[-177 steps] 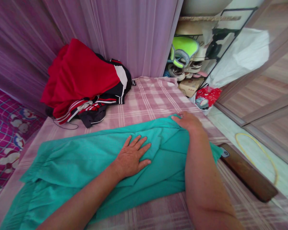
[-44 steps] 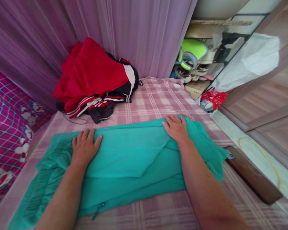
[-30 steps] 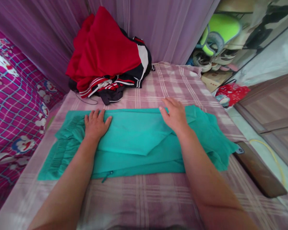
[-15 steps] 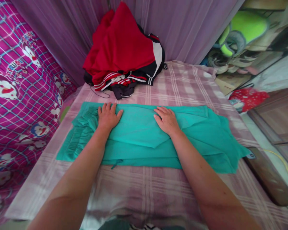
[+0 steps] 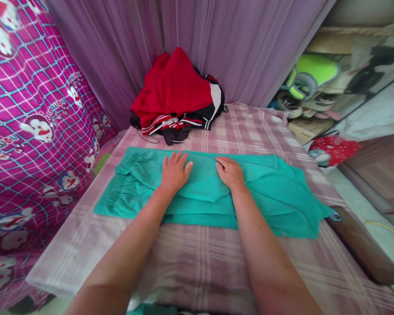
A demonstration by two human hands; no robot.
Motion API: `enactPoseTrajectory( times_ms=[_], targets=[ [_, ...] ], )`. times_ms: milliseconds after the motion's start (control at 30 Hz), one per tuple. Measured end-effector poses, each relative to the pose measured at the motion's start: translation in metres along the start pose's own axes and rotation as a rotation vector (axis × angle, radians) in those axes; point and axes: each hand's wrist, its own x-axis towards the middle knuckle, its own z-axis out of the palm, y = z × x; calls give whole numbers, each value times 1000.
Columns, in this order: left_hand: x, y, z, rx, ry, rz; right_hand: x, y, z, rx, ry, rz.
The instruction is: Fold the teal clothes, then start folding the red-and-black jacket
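A pair of teal trousers (image 5: pixel 200 192) lies folded lengthwise across the checked cloth, its gathered elastic waistband (image 5: pixel 118 192) at the left and the legs spread out to the right. My left hand (image 5: pixel 175 173) rests open on the fabric, left of the middle, fingers pointing away from me and thumb apart. My right hand (image 5: pixel 230 172) lies on the same fabric near its far edge, fingers slightly bent and pointing left. No cloth shows gripped in either hand. Creases run between and below the hands.
A heap of red, black and white clothes (image 5: pixel 180 96) sits at the back against a purple curtain (image 5: pixel 249 48). A dark phone (image 5: pixel 364 245) lies by the right trouser end. Pink patterned fabric (image 5: pixel 52 144) hangs at left. Shelves with shoes and a red bag (image 5: pixel 335 149) stand right.
My left hand has slid right over the trousers, away from the waistband. My right hand's fingers have bent a little. The view has tilted up, showing more curtain.
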Motion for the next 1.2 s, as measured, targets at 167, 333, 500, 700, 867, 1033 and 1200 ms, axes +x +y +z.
enactPoseTrajectory(
  times_ms=[167,333,500,700,867,1033,1200],
  targets=[
    [-13,23,14,-17,-98,155,-3,4,1,104,74,35],
    [-15,10,20,13,-93,169,-2,9,-1,244,68,128],
    [-18,-9,17,74,-80,132,0,9,-4,310,67,203],
    [-24,-55,5,179,-42,29,1,7,-7,266,32,215],
    [-25,-64,-1,197,-56,10,3,-5,-14,171,52,136],
    [-25,-60,-1,199,-55,4,4,-41,-15,133,-7,-64],
    [-25,-60,-1,193,-48,16,1,-48,-5,109,-134,-130]
  ],
)
